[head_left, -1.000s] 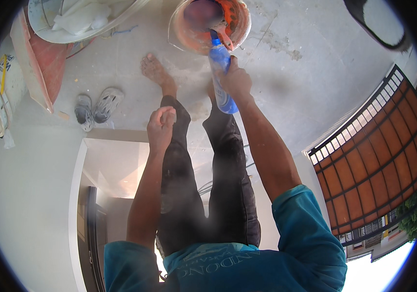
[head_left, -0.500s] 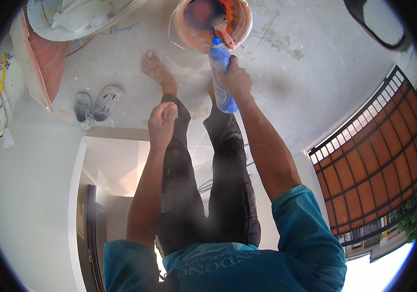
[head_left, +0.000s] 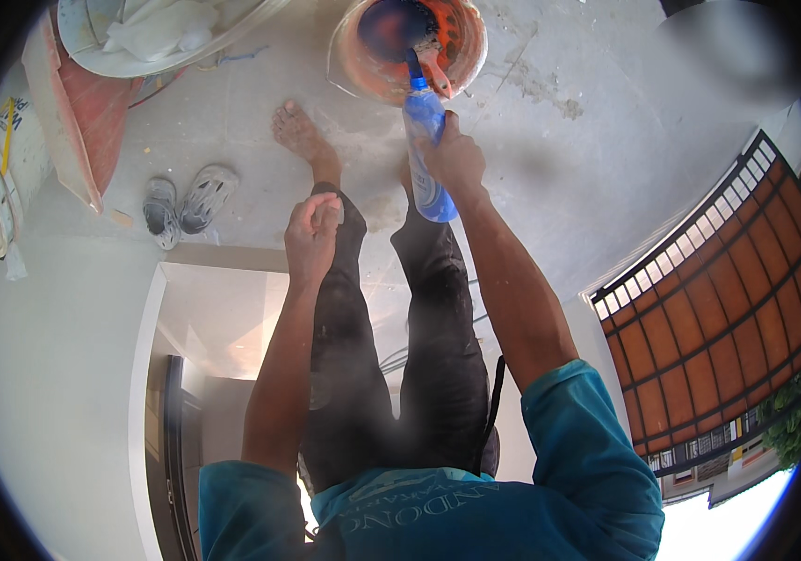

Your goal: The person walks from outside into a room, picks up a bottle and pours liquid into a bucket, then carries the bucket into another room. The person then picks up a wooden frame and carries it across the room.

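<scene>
Bottle (head_left: 431, 196) clamped by right fingers (head_left: 451, 129) near bucket rim (head_left: 474, 58), left fingers (head_left: 304, 216) together, broad floor (head_left: 606, 168)

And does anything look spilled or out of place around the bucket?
Yes: the grey floor has brownish stains to the right of the orange bucket, standing out against the paler surface. Whether they're wet or dried, I can't tell. The blue bottle in the right hand shows no obvious damage.

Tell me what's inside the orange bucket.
Inside the bucket: a brush and a dark, blurred patch. The nozzle of the bottle covers a little of the view; the bucket's bottom cannot be made out.
</scene>
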### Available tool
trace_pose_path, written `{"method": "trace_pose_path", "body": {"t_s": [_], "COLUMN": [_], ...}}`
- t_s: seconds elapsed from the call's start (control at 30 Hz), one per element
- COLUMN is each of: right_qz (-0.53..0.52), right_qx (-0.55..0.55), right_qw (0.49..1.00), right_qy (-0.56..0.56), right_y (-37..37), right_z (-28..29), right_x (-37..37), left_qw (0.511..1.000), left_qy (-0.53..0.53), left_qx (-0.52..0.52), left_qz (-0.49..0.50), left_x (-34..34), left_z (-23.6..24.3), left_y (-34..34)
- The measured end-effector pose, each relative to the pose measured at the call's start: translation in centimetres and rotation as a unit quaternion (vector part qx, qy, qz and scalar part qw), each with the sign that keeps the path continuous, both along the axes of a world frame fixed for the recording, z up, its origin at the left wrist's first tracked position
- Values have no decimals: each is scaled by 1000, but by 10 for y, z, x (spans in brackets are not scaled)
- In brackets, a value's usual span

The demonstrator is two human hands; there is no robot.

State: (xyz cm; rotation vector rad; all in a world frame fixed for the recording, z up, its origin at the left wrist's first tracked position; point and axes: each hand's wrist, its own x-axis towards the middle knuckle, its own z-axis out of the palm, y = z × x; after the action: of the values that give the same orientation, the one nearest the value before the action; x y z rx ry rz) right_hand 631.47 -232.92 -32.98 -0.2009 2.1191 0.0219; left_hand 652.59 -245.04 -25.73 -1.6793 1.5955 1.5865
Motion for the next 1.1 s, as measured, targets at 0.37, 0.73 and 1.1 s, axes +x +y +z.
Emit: {"method": "trace_pose_path", "body": {"t_s": [0.37,0.73,1.1], "right_qz": [21,5,4], "right_qx": [4,3,7], "right_qw": [1000,1000,1000], "right_qy": [16,4,-2], "right_y": [0,-5,-4], "right_z": [-2,2,5], "right_x": [0,-1,-2], "left_qw": [1000,999,1000], "left_qy": [4,16,26], "left_qx": [2,-31,-13], "left_qz": [20,-37,10], "left_x": [-2,-3,-19], "left_z": [-2,-9,-6], "left_y": [-1,-9,-16]}}
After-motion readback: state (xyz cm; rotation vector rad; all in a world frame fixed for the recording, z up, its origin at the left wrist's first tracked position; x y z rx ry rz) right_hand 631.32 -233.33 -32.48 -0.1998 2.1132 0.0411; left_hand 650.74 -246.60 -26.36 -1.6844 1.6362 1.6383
